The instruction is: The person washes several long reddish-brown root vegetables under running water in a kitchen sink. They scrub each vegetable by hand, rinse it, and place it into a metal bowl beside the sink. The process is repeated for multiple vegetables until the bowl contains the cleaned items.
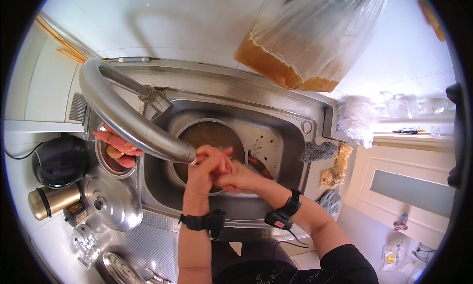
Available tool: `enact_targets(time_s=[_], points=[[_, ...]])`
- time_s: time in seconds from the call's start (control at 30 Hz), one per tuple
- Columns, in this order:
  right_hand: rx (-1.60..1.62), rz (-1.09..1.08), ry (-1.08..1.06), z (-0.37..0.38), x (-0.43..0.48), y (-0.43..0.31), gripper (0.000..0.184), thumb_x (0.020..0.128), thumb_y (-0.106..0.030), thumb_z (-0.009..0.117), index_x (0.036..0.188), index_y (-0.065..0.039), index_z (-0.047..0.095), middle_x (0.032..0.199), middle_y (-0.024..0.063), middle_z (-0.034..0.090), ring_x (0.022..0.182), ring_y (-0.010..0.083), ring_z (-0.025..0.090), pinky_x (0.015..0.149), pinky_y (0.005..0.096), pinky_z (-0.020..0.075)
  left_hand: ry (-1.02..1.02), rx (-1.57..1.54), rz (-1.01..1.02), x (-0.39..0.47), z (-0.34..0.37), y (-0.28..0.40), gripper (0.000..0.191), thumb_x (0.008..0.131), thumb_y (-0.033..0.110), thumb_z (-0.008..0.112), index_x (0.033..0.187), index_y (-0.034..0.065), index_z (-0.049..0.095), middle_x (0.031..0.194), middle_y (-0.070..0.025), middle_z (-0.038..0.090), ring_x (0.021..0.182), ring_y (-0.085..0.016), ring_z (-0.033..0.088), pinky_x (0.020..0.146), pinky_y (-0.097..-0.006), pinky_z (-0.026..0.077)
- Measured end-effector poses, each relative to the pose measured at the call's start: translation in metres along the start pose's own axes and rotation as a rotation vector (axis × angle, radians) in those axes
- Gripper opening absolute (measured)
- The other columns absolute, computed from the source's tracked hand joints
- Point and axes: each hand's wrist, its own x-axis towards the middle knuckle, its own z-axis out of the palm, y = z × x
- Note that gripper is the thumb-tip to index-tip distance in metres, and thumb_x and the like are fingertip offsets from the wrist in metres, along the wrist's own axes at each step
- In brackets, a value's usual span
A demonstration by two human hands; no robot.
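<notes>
My left hand [208, 162] and my right hand [234, 177] are pressed together beneath the end of the steel faucet [136, 127], over a round metal basin [210, 120] of brownish water. The basin stands in the stainless steel sink [292, 151]. The fingers overlap and are partly blurred, so whether anything lies between them is hidden. A dark reddish root vegetable [260, 166] lies in the sink, right of the basin. Left of the sink, a metal bowl [120, 173] holds several reddish sweet potatoes [118, 142].
A steel lid [118, 206], a gold flask [55, 201] and a black rounded appliance [59, 161] stand at the left. A grey steel-wool scourer [318, 151] and a tan scrubber [334, 169] lie right of the sink. A plastic bag [314, 44] hangs over the back edge.
</notes>
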Motion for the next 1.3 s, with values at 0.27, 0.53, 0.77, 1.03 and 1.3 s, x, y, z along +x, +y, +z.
enact_targets(time_s=[0.27,0.53,0.77,1.03,1.3], points=[[0.282,0.374,-0.222,0.003,-0.007,0.002,0.02,0.082,-0.018,0.061,0.069,-0.011,0.047,0.054,-0.0013,0.042,0.038,0.0052,0.038,0.033,0.0195,0.0251,-0.234,-0.043,-0.169,-0.008,-0.006,0.008,0.022,0.078,0.004,0.061,0.062,0.0079,0.046,0.055,-0.0022,0.049,0.054,-0.015,0.052,0.08,-0.0393,0.05],[-0.884,-0.334,0.742,0.0,0.03,0.012,0.036,0.073,-0.018,0.067,0.101,-0.003,0.05,0.086,0.0262,0.064,0.089,0.0401,0.063,0.07,0.0435,0.0507,0.775,-0.242,0.149,0.017,0.009,-0.046,0.018,0.086,0.014,0.066,0.074,0.0039,0.056,0.074,-0.0098,0.063,0.077,-0.02,0.062,0.077,-0.0321,0.049],[0.383,0.311,-0.244,-0.008,0.006,0.01,0.02,0.077,-0.014,0.065,0.089,-0.009,0.049,0.059,0.0047,0.048,0.037,0.0122,0.041,0.032,0.0246,0.0268,-0.143,0.013,-0.27,-0.003,-0.027,-0.005,0.018,0.082,0.007,0.064,0.068,0.0071,0.052,0.066,-0.0088,0.06,0.095,-0.034,0.063,0.097,-0.0473,0.04],[-0.699,-0.049,0.184,-0.009,0.039,0.014,0.022,0.074,-0.012,0.065,0.089,-0.009,0.05,0.062,0.0046,0.055,0.051,0.0163,0.058,0.045,0.0284,0.0449,0.443,0.253,-0.134,0.001,-0.024,-0.028,0.023,0.084,0.007,0.064,0.065,0.0079,0.05,0.06,-0.0045,0.056,0.069,-0.019,0.062,0.076,-0.0335,0.05],[-1.649,-0.241,0.562,-0.031,0.07,0.049,0.025,0.075,-0.011,0.061,0.099,-0.009,0.055,0.089,0.0083,0.059,0.081,0.0277,0.062,0.061,0.0363,0.0531,0.863,-0.12,-0.266,0.016,-0.084,-0.071,0.042,0.08,0.023,0.071,0.115,0.0122,0.052,0.107,-0.0039,0.058,0.1,-0.019,0.054,0.081,-0.0402,0.044]])
